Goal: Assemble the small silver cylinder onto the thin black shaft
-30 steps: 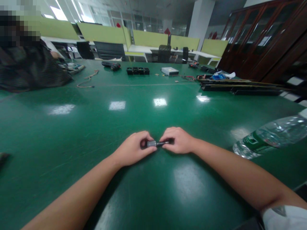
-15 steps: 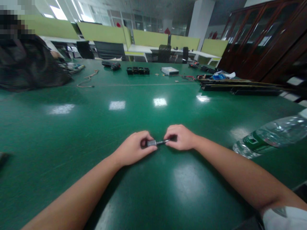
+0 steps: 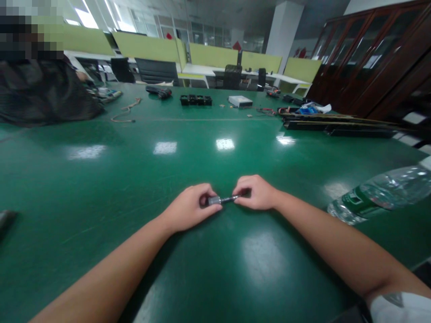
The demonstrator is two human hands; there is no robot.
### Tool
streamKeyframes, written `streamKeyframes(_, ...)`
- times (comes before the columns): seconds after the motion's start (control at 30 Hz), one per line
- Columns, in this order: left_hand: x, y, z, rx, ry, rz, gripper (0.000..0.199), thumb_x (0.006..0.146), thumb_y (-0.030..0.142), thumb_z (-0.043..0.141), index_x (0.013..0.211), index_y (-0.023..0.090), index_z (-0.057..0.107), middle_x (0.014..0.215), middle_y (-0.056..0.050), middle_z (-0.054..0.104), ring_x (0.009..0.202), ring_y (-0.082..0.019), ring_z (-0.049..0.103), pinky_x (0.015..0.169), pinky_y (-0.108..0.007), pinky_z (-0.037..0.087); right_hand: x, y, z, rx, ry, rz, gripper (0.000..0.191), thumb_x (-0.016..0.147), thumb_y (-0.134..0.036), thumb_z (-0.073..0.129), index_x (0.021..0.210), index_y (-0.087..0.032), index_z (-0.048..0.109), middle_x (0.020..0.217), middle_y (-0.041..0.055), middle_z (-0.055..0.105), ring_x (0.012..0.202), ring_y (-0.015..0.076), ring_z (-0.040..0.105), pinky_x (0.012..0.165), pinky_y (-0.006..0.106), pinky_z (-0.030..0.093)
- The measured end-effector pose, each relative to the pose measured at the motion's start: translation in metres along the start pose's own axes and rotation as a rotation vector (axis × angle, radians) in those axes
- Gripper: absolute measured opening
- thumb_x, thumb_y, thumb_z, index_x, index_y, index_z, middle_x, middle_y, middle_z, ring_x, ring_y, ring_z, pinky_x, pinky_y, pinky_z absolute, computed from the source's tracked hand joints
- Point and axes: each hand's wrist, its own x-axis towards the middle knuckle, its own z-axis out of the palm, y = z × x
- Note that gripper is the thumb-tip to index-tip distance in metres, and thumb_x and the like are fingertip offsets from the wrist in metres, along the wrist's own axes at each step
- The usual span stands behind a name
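Note:
Thumb and fingers of my left hand are closed around a short grey metallic cylinder. From its right end runs a thin dark rod with a shinier tip, lying almost level. My right hand pinches the tip of that rod between thumb and forefinger. Whether cylinder and rod are one tool or two joined parts, I cannot tell. Both hands are low over the green tabletop, a short gap apart.
To the right a clear plastic bottle with a green label lies on its side. Along the far side are a black fan row, a silver box, a cable and dark bars. A person in dark clothing is at far left.
The view has shifted slightly. Both hands keep the same hold on the cylinder and rod, with hardly any visible movement.

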Motion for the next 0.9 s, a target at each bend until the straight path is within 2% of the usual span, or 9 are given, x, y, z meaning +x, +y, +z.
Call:
streamKeyframes(0.2,0.0,0.0,0.0,0.024,-0.015,0.04,0.025,0.078,0.039,0.07,0.092,0.019,0.066,0.075,0.0,0.062,0.067,-0.016,0.056,0.062,-0.026,0.041,0.003,-0.014,0.01,0.025,-0.025,-0.062,0.02,0.077,-0.016,0.071,0.098,-0.017,0.072,0.091,0.0056,0.072,0.083,0.0169,0.064,0.077,0.029,0.05)
streamKeyframes(0.33,0.0,0.0,0.0,0.041,-0.017,0.069,0.027,0.077,0.041,0.072,0.092,0.02,0.066,0.078,0.0,0.064,0.069,-0.016,0.057,0.063,-0.026,0.041,0.003,-0.015,0.012,0.007,-0.024,-0.07,0.019,0.079,-0.014,0.069,0.097,-0.017,0.072,0.09,0.0059,0.072,0.083,0.0173,0.064,0.078,0.029,0.051)
streamKeyframes(0.53,0.0,0.002,-0.001,0.022,-0.015,0.066,0.026,0.088,0.044,0.061,0.091,0.019,0.067,0.076,0.0,0.064,0.067,-0.015,0.056,0.062,-0.026,0.04,0.003,-0.014,0.013,-0.007,-0.017,-0.078,0.019,0.081,-0.016,0.067,0.099,-0.016,0.072,0.092,0.0073,0.073,0.085,0.018,0.064,0.081,0.03,0.051)
streamKeyframes(0.9,0.001,0.002,0.0,0.035,-0.008,0.063,0.027,0.087,0.045,0.062,0.086,0.018,0.065,0.073,-0.001,0.061,0.066,-0.016,0.056,0.062,-0.026,0.039,0.005,-0.018,0.016,-0.032,-0.023,-0.088,0.015,0.084,-0.018,0.067,0.098,-0.017,0.072,0.091,0.0062,0.072,0.085,0.0176,0.063,0.079,0.03,0.05)
